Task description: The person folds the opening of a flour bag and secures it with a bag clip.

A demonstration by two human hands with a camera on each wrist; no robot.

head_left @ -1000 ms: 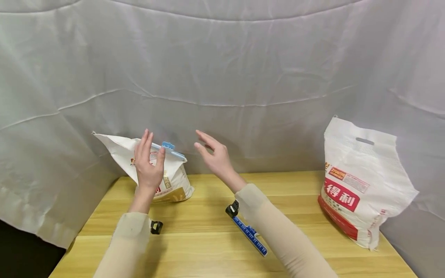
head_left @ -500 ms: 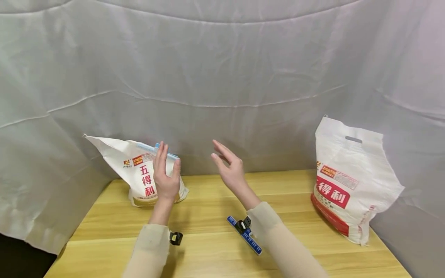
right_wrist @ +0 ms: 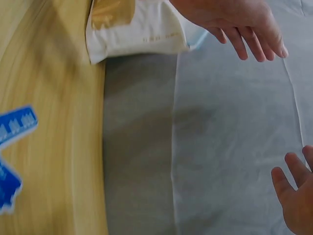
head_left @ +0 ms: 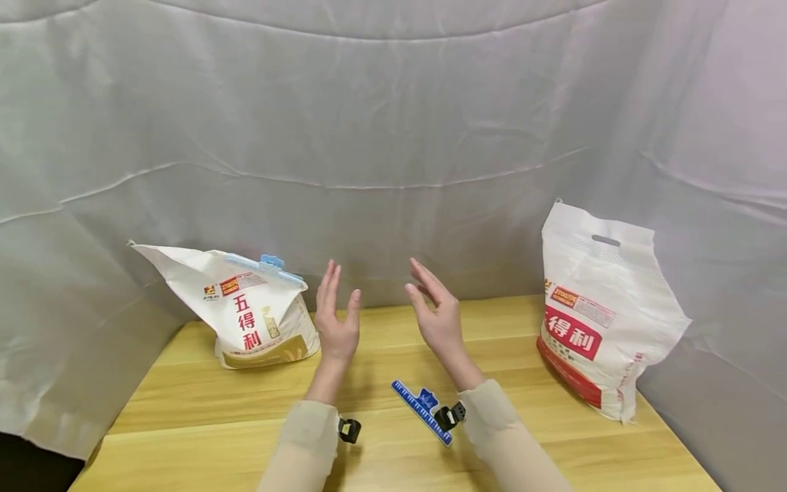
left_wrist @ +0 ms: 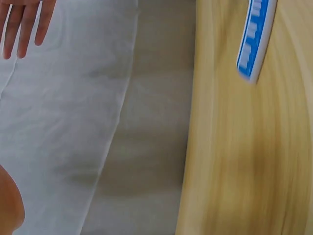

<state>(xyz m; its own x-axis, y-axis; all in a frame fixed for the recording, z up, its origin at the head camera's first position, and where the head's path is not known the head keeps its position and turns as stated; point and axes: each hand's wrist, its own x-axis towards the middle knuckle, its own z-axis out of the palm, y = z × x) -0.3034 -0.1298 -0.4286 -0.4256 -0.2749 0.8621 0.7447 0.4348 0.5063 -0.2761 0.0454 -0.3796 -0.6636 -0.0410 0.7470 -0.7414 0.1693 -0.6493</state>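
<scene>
My left hand (head_left: 338,335) is raised above the table, fingers straight and the thumb apart, holding nothing. My right hand (head_left: 441,324) faces it across a gap, its fingers slightly bent and also without anything in them. Below and between the forearms, a dark-blue clip (head_left: 421,404) with a piano-key pattern lies slantwise on the table. To the left of my left hand leans a white flour bag (head_left: 246,307) with a gold base, a light-blue clip (head_left: 272,262) across its folded top. At the right stands another white flour bag (head_left: 605,321), red at the bottom, with its handle slot upward.
The wooden table (head_left: 203,403) reaches back to a grey cloth (head_left: 393,123) that hangs behind and along both sides. Black wrist cameras (head_left: 349,430) are strapped at the sleeve cuffs.
Both hands have shifted right and slightly down in the head view, the left one moving off from in front of the gold-based bag. The camera has turned right. The gap between hands remains.
</scene>
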